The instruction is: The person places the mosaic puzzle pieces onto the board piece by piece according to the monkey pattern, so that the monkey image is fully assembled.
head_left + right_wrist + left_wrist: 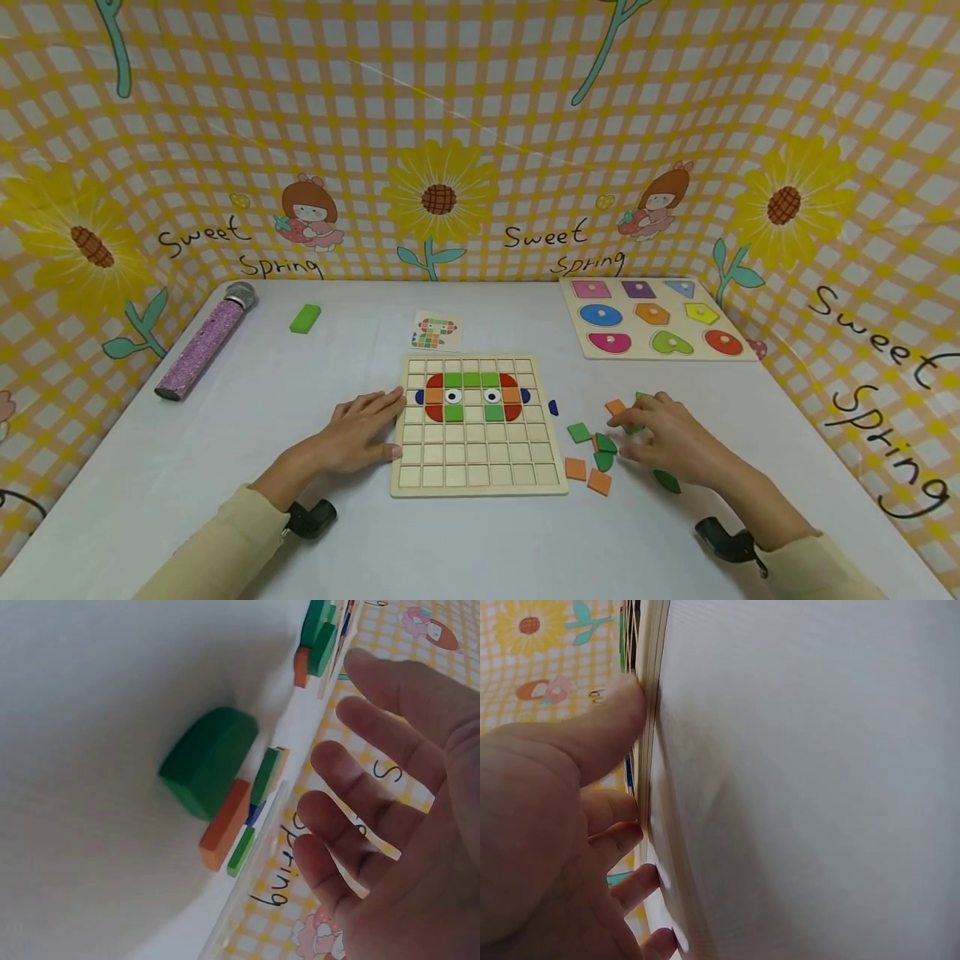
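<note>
A wooden grid board (pixel 476 454) lies at the middle of the table, its upper rows holding red, orange, green and blue tiles and two eye tiles (pixel 453 397). Against its left edge rests my left hand (pixel 356 437), thumb and fingers spread; the left wrist view shows fingertips touching the board's side (pixel 654 675). My right hand (pixel 671 442) hovers over loose tiles right of the board, fingers slightly bent, nothing held. Below and around it are a dark green rounded piece (pixel 210 761), orange squares (pixel 575 468), a green square (pixel 579 432) and a blue half-round (pixel 553 407).
A pattern card (pixel 437 332) lies behind the board. Further back are a green block (pixel 305 318) and, at left, a glittery pink microphone (pixel 206 342). At back right lies a shape puzzle board (pixel 622 292). Patterned cloth (pixel 480 100) rises around the table.
</note>
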`<action>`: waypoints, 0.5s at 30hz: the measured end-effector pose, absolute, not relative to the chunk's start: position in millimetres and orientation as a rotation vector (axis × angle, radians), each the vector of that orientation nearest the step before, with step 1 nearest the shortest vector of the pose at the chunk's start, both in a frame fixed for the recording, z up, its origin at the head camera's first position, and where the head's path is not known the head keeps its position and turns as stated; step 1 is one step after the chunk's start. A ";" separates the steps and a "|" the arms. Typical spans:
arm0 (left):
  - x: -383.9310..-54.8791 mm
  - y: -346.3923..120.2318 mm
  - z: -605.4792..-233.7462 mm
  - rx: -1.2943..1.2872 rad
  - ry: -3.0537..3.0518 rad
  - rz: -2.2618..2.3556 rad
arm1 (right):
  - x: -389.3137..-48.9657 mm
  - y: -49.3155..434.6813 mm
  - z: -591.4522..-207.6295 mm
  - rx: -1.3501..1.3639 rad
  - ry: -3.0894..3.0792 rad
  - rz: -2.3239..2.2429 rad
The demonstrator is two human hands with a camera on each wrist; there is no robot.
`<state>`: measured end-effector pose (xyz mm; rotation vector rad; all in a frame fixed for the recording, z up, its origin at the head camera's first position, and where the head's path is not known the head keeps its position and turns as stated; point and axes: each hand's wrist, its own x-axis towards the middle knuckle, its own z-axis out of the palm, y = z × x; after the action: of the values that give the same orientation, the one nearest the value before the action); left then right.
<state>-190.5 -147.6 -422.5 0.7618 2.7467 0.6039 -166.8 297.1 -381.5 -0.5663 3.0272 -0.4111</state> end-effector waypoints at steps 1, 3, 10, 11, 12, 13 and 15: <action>-190.6 -147.9 -422.7 0.762 2.745 0.605 | -166.9 297.5 -382.1 -0.566 3.016 -0.413; -190.7 -148.6 -423.2 0.767 2.742 0.607 | -167.4 298.2 -383.4 -0.567 2.997 -0.419; -191.4 -148.7 -422.7 0.776 2.736 0.611 | -168.7 298.1 -388.3 -0.573 2.979 -0.421; -191.5 -148.5 -422.4 0.774 2.733 0.613 | -168.6 297.9 -388.5 -0.575 2.980 -0.421; -191.7 -148.4 -422.2 0.772 2.730 0.613 | -168.4 297.8 -388.7 -0.577 2.982 -0.418; -191.8 -148.2 -421.9 0.771 2.729 0.610 | -168.2 297.6 -388.6 -0.582 2.984 -0.416; -192.1 -148.1 -421.3 0.768 2.727 0.606 | -167.7 297.3 -388.4 -0.587 2.987 -0.413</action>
<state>-192.1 -148.1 -421.3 0.7675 2.7268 0.6062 -167.7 297.3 -388.4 -0.5868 2.9872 -0.4126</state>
